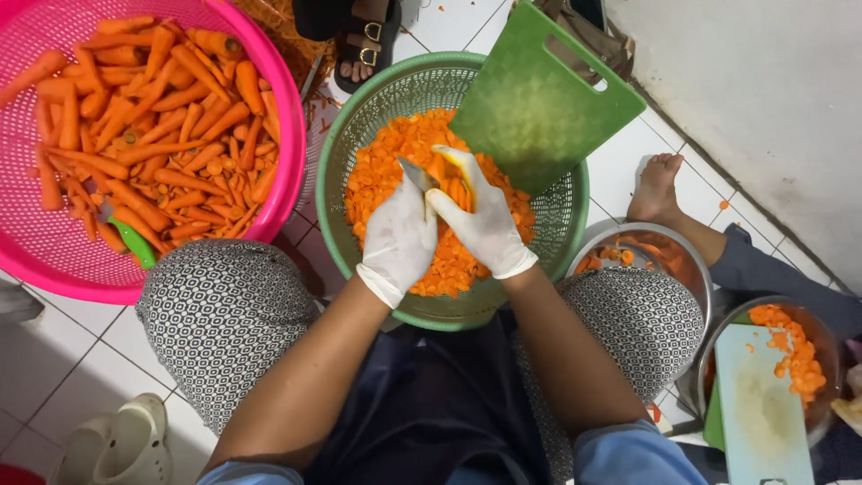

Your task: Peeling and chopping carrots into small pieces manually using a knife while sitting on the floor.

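Over green basket [334, 171], gloved hands [449, 229].

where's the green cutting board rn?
Head view, upper centre-right: the green cutting board leans tilted on the far right rim of the green basket of sliced carrot, just beyond the gloved right hand.

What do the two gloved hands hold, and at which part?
The left hand grips a knife by its handle, hidden in the glove. The right hand holds carrot pieces in its fingers, above the green basket.
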